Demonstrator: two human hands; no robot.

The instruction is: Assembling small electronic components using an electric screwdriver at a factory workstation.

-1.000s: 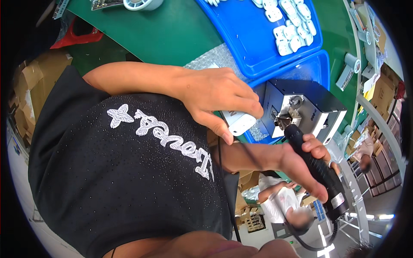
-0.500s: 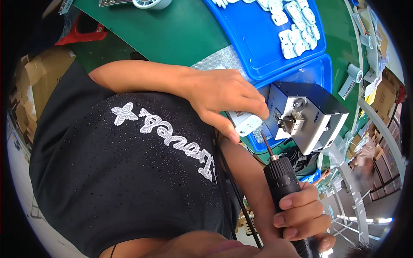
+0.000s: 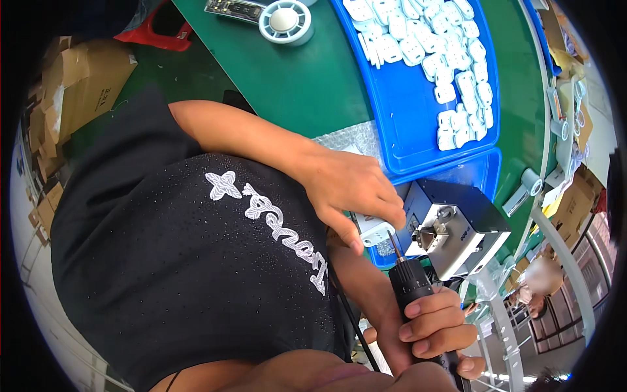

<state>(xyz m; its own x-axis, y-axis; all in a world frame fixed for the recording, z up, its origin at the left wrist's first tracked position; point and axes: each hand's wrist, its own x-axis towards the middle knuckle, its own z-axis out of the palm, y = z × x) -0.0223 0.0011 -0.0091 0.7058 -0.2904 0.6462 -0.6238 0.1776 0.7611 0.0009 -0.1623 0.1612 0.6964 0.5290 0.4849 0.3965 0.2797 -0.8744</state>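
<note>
My left hand [image 3: 356,189] grips a white plastic device [image 3: 375,236] with a small end cap, thumb on one side and fingers on the other. In my right hand [image 3: 436,330] is a black electric screwdriver [image 3: 409,282], with the fingers wrapped round its body. Its thin metal bit points at the device's end face and appears to touch it near a corner. Just to the right of the device stands a black and silver screw feeder [image 3: 457,230]. My left palm is hidden from view, and most of the device lies under that hand.
A blue tray [image 3: 406,134] holds many small white plastic parts [image 3: 450,46]. Another blue tray [image 3: 486,171] lies partly under the feeder. Bubble wrap [image 3: 353,138] is beside my left wrist. A round white fan-like piece [image 3: 285,25] rests on the green table [image 3: 326,85]. A person [image 3: 539,281] is at the right.
The screwdriver bit has gone from a gap beside the device to its end face. The whole view has shifted, showing more of the parts tray and the round white piece.
</note>
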